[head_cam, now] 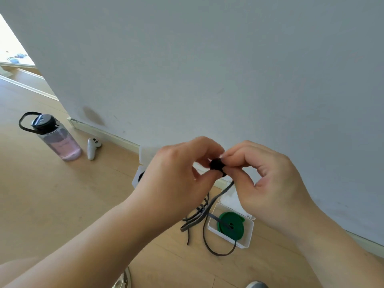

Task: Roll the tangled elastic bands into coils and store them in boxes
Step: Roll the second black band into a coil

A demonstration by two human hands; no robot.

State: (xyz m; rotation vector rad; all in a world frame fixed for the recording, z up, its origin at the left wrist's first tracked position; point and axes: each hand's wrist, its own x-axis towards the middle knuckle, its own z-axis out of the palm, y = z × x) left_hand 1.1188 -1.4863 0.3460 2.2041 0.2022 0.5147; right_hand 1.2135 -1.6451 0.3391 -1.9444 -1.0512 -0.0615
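Both hands are raised in front of the white wall, pinching a small black coil of elastic band point(216, 164) between their fingertips. My left hand point(178, 175) grips it from the left, my right hand point(270, 179) from the right. From the coil the black band's loose tail point(204, 213) hangs down to the wooden floor, where it lies in tangled loops. An open white box point(247, 235) on the floor holds a rolled green band point(229, 224). A second white box point(138, 177) is mostly hidden behind my left hand.
A clear water bottle point(57, 140) with a black lid and pink liquid stands on the floor at the left. A white controller point(92, 148) lies beside it. The white wall and its baseboard point(108, 134) run close behind the boxes.
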